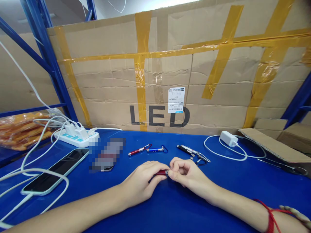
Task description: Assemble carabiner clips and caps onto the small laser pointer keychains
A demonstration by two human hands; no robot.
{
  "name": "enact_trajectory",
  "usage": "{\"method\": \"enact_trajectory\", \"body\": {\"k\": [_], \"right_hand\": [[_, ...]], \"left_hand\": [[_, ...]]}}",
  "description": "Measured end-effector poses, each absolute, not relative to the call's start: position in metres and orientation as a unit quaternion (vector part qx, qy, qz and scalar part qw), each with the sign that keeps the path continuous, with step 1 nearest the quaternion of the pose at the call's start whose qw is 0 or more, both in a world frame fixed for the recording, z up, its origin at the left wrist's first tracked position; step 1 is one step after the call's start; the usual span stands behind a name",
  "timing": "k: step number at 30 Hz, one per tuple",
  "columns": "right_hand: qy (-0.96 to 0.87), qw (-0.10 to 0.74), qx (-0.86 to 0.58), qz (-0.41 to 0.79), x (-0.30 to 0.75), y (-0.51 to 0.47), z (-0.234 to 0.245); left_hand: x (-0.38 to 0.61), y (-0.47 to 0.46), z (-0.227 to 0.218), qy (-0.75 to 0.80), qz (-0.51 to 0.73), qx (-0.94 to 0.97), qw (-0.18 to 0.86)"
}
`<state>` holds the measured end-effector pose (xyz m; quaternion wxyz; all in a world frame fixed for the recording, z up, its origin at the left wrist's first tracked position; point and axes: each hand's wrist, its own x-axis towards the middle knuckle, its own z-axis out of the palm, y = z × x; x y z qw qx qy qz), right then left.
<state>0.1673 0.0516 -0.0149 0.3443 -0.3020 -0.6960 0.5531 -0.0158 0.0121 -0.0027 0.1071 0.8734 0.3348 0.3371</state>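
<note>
My left hand (141, 183) and my right hand (186, 173) meet low on the blue table (170, 207), both closed on a small red pen light (160, 172). The left fingers wrap its body; the right fingertips pinch its metal end. Beyond them lie a second red pen light (137, 150), a blue pen light (156, 149) with a key clip, and a black pen light (188, 149) with a clip.
A phone (54, 173) lies at the left among white cables, near a white power strip (75, 136) with plugs. A white charger (228, 138) and its cable sit at the right. A taped cardboard wall (170, 71) marked LED closes the back. Orange bags (19, 129) lie far left.
</note>
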Motion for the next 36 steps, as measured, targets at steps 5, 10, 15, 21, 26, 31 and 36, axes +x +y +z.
{"method": "enact_trajectory", "body": {"k": [5,10,15,21,26,31,36], "right_hand": [[-0.711,0.419,-0.311,0.471,0.167,0.0489,-0.0139],[-0.74,0.478,-0.306,0.36,0.1689,0.044,-0.0116],[-0.76,0.468,-0.286,0.35,0.1704,0.0436,-0.0115],[-0.76,0.46,-0.271,0.371,0.1704,0.0461,-0.0125],[-0.762,0.461,-0.263,0.372,0.1693,0.0446,-0.01],[-0.752,0.449,-0.262,0.405,0.1698,0.0432,-0.0098],[-0.738,0.448,-0.27,0.426,0.1698,0.0445,-0.0107]], "left_hand": [[-0.015,0.0125,-0.0045,0.362,0.358,0.85,0.135],[-0.0152,0.0134,-0.0044,0.374,0.367,0.838,0.155],[-0.0146,0.0133,-0.0012,0.378,0.359,0.834,0.179],[-0.0149,0.0118,0.0003,0.385,0.351,0.824,0.222],[-0.0157,0.012,0.0006,0.371,0.346,0.83,0.232],[-0.0159,0.0121,-0.0004,0.36,0.337,0.84,0.225],[-0.0167,0.0117,-0.0012,0.354,0.351,0.839,0.217]]}}
